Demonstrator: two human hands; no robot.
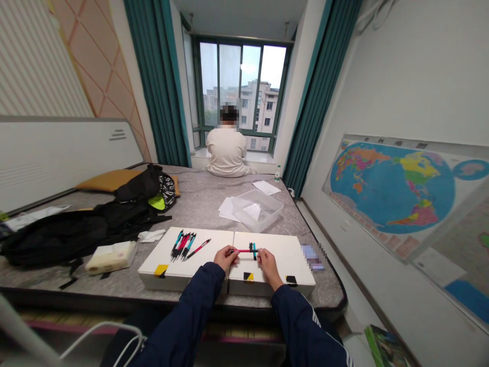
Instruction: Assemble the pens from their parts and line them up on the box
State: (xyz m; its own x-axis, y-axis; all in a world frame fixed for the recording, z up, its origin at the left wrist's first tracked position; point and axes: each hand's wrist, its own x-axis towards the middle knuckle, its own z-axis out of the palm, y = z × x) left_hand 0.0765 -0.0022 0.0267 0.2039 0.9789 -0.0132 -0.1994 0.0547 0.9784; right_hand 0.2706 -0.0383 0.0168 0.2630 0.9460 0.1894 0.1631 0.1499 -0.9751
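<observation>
Between my two hands a red and black pen point(244, 251) is held level above the white boxes. My left hand point(226, 258) is closed on its left end. My right hand point(267, 264) pinches the black right end. Just behind the held pen, a blue-green pen point(254, 250) and a dark pen piece lie on the right white box point(282, 250). On the left white box point(160, 255), several red and blue-green pens point(183, 243) lie in a group, with one red pen point(197, 249) slanted to their right.
A clear plastic bin point(263, 216) and paper sheets point(226, 208) lie beyond the boxes. Left are a tissue pack point(110, 256) and black backpack point(69, 232). A blurred phone-like object point(313, 257) lies right. A person point(227, 150) sits by the window; a bottle point(277, 174) stands nearby.
</observation>
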